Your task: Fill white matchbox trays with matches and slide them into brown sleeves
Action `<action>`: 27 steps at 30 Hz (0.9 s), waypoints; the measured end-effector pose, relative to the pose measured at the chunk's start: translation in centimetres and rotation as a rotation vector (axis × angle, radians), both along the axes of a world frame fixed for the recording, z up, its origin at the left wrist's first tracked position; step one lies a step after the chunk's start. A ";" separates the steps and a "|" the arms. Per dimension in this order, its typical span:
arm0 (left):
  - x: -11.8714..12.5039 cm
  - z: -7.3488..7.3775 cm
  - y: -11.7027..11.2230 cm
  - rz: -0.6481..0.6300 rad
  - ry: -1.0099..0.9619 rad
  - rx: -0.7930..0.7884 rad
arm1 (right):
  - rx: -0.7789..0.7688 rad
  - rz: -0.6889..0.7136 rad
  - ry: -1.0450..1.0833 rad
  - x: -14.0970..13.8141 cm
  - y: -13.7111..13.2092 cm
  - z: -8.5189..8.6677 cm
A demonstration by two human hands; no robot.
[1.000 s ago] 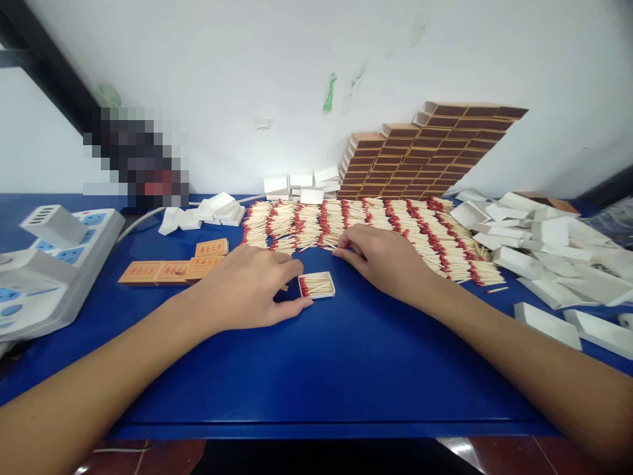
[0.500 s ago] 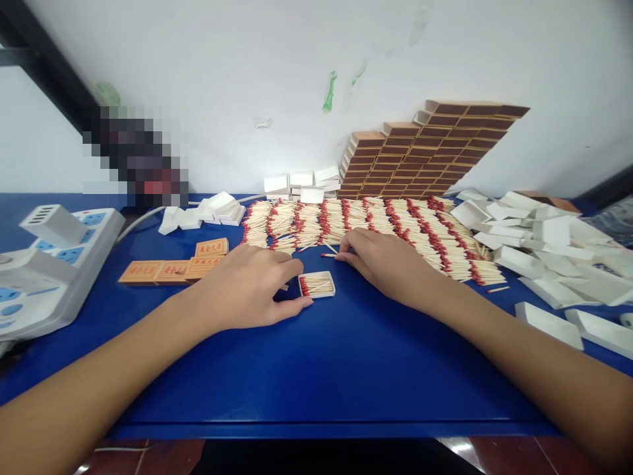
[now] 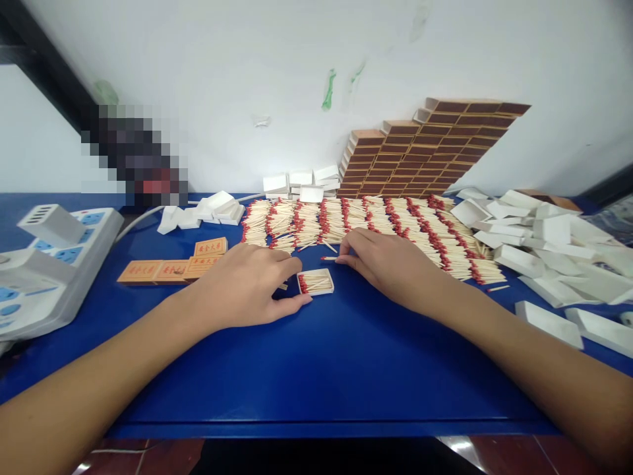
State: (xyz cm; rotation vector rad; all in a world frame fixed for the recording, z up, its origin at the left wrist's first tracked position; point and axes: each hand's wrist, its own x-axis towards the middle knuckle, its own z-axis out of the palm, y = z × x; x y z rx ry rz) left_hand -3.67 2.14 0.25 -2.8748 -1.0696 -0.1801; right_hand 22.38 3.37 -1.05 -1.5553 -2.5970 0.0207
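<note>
A small white matchbox tray [image 3: 324, 291] lies on the table between my hands, with red-headed matches [image 3: 315, 282] inside it. My left hand [image 3: 247, 284] braces the tray's left end, thumb at the near corner and index finger at the far one. My right hand [image 3: 380, 264] pinches a single match [image 3: 328, 258] just beyond the tray, its red head pointing left. Right behind it spread long rows of loose matches [image 3: 331, 221]. Something pale shows partly under my left fingers; I cannot make out what it is.
Orange printed matchboxes [image 3: 141, 271] lie to the left, near a white power strip [image 3: 93, 264]. Stacked matchboxes [image 3: 420, 152] lean against the wall. White trays are heaped at the right [image 3: 544, 244], with more at the back [image 3: 301, 181]. The blue table [image 3: 336, 376] has its edge nearest me.
The match in my right fingers has shifted very slightly and lies a little more level. My left hand and the tray keep practically the same place.
</note>
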 end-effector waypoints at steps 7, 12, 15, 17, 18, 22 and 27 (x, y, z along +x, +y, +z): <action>0.1 -0.1 0.1 0.007 -0.006 -0.002 | 0.074 0.113 0.156 -0.5 -1.3 0.5; 0.0 0.1 0.1 0.010 -0.003 0.022 | 0.120 0.194 0.103 -1.2 -2.2 0.0; 0.0 0.1 0.1 -0.003 -0.009 0.029 | 0.138 0.216 0.092 -1.3 -2.3 -0.4; 0.0 0.0 0.1 -0.012 -0.010 0.025 | 0.119 0.221 0.091 -1.3 -2.4 -0.5; 0.0 -0.1 0.1 -0.017 -0.011 0.020 | 0.105 0.224 0.096 -1.3 -2.4 -0.5; 0.0 -0.2 0.1 -0.017 -0.009 0.004 | 0.073 0.182 0.191 -0.9 -1.9 -0.4; 0.1 -0.2 -0.1 -0.015 0.003 0.007 | 0.148 -0.025 0.288 -0.3 0.0 -1.2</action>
